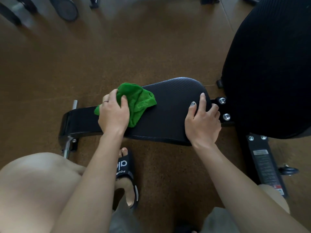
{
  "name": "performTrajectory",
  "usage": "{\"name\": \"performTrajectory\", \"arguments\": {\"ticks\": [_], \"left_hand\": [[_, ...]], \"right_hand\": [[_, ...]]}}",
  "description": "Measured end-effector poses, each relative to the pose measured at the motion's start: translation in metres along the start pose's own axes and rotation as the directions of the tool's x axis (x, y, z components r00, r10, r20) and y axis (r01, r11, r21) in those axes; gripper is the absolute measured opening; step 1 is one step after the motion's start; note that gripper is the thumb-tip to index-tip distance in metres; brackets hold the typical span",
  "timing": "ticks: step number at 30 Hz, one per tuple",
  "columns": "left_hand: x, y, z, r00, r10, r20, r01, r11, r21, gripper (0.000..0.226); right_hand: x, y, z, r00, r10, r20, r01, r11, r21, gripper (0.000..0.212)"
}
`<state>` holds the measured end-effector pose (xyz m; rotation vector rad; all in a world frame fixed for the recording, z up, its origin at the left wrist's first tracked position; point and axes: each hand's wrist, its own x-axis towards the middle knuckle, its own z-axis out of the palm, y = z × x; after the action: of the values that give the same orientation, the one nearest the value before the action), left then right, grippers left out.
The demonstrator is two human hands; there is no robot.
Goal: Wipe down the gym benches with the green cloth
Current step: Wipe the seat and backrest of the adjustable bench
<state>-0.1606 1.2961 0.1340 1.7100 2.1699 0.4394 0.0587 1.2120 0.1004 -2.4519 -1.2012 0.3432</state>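
Observation:
A black padded bench seat lies across the middle of the view, narrow at the left and wide at the right. The crumpled green cloth rests on its left half. My left hand presses down on the cloth's near edge, with the fingers curled into the fabric. My right hand grips the seat's wide right end, thumb on top and fingers wrapped over the edge. The large black backrest pad rises at the right.
Brown rubber floor surrounds the bench. Chrome bars stick out at the seat's left end. The bench frame with bolts and a label runs at lower right. My foot in a black slide sandal stands below the seat. Weight equipment lies at top left.

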Motion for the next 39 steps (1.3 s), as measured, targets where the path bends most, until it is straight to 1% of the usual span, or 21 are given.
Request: {"name": "performTrajectory", "arguments": {"ticks": [4, 8, 10, 11, 13, 14, 16, 18, 19, 21, 23, 24, 26, 28, 30, 31, 32, 34, 36, 37, 39], "left_hand": [[-0.02, -0.008, 0.005, 0.988, -0.102, -0.118, 0.079, 0.979, -0.19, 0.048], [-0.053, -0.009, 0.017, 0.956, -0.213, -0.201, 0.125, 0.917, -0.378, 0.05], [-0.074, -0.006, 0.029, 0.948, -0.199, -0.247, 0.095, 0.921, -0.377, 0.051], [-0.083, -0.006, 0.036, 0.949, -0.173, -0.265, 0.078, 0.94, -0.332, 0.051], [-0.101, -0.005, 0.049, 0.953, -0.085, -0.291, 0.035, 0.984, -0.175, 0.051], [-0.11, -0.002, 0.054, 0.956, -0.003, -0.294, -0.022, 0.996, -0.082, 0.05], [-0.131, 0.011, 0.065, 0.943, 0.256, -0.213, -0.242, 0.966, 0.089, 0.047], [-0.15, 0.033, 0.08, 0.858, 0.512, -0.046, -0.495, 0.847, 0.193, 0.048], [-0.153, 0.043, 0.085, 0.806, 0.591, 0.024, -0.581, 0.783, 0.222, 0.049], [-0.146, 0.061, 0.09, 0.724, 0.676, 0.133, -0.682, 0.674, 0.286, 0.052], [-0.133, 0.069, 0.088, 0.657, 0.714, 0.242, -0.748, 0.576, 0.33, 0.057], [-0.125, 0.072, 0.085, 0.62, 0.725, 0.299, -0.781, 0.534, 0.323, 0.059], [-0.108, 0.082, 0.079, 0.559, 0.716, 0.418, -0.829, 0.491, 0.268, 0.063], [-0.099, 0.088, 0.073, 0.523, 0.698, 0.489, -0.849, 0.481, 0.22, 0.067], [-0.104, 0.079, 0.07, 0.495, 0.719, 0.488, -0.867, 0.446, 0.222, 0.074], [-0.108, 0.07, 0.069, 0.471, 0.744, 0.474, -0.882, 0.405, 0.241, 0.078], [-0.113, 0.062, 0.069, 0.436, 0.778, 0.452, -0.899, 0.35, 0.264, 0.08], [-0.11, 0.052, 0.071, 0.349, 0.833, 0.43, -0.928, 0.243, 0.282, 0.08], [-0.097, 0.055, 0.075, 0.259, 0.878, 0.403, -0.953, 0.164, 0.254, 0.076], [-0.092, 0.059, 0.078, 0.241, 0.894, 0.378, -0.959, 0.16, 0.232, 0.072], [-0.086, 0.068, 0.083, 0.255, 0.917, 0.307, -0.965, 0.223, 0.137, 0.062]], "right_hand": [[-0.001, -0.003, 0.003, 1.0, 0.003, -0.003, -0.003, 0.999, -0.036, 0.062], [-0.001, -0.001, 0.002, 1.0, -0.001, 0.026, 0.002, 1.0, -0.02, 0.06], [-0.001, 0.0, -0.002, 0.999, 0.017, 0.051, -0.02, 0.999, 0.048, 0.058], [0.0, 0.0, -0.005, 0.998, 0.03, 0.061, -0.037, 0.993, 0.108, 0.056], [0.003, 0.004, -0.009, 0.99, 0.07, 0.123, -0.102, 0.956, 0.275, 0.052], [0.005, 0.007, -0.012, 0.984, 0.088, 0.153, -0.14, 0.917, 0.374, 0.051], [0.009, 0.014, -0.016, 0.975, 0.106, 0.194, -0.195, 0.825, 0.531, 0.05], [0.012, 0.023, -0.018, 0.964, 0.109, 0.241, -0.239, 0.746, 0.622, 0.05], [0.013, 0.029, -0.018, 0.955, 0.114, 0.275, -0.275, 0.694, 0.666, 0.051], [0.014, 0.039, -0.02, 0.923, 0.105, 0.37, -0.361, 0.568, 0.74, 0.059], [0.017, 0.048, -0.02, 0.866, 0.102, 0.489, -0.483, 0.424, 0.766, 0.071], [0.02, 0.052, -0.017, 0.852, 0.093, 0.516, -0.509, 0.384, 0.77, 0.072], [0.025, 0.057, -0.014, 0.845, 0.065, 0.53, -0.509, 0.4, 0.762, 0.069], [0.024, 0.055, -0.02, 0.828, 0.057, 0.557, -0.529, 0.406, 0.745, 0.076], [0.017, 0.055, -0.027, 0.822, 0.048, 0.568, -0.537, 0.399, 0.743, 0.065], [0.012, 0.054, -0.033, 0.82, 0.037, 0.572, -0.538, 0.391, 0.747, 0.06], [0.008, 0.055, -0.036, 0.824, 0.032, 0.566, -0.529, 0.404, 0.746, 0.061], [0.002, 0.054, -0.041, 0.834, 0.027, 0.552, -0.495, 0.48, 0.724, 0.063], [0.001, 0.049, -0.054, 0.846, 0.004, 0.533, -0.426, 0.606, 0.671, 0.058], [0.001, 0.047, -0.061, 0.847, 0.001, 0.532, -0.395, 0.672, 0.627, 0.058], [-0.003, 0.04, -0.08, 0.879, -0.053, 0.474, -0.265, 0.773, 0.577, 0.06]]}}
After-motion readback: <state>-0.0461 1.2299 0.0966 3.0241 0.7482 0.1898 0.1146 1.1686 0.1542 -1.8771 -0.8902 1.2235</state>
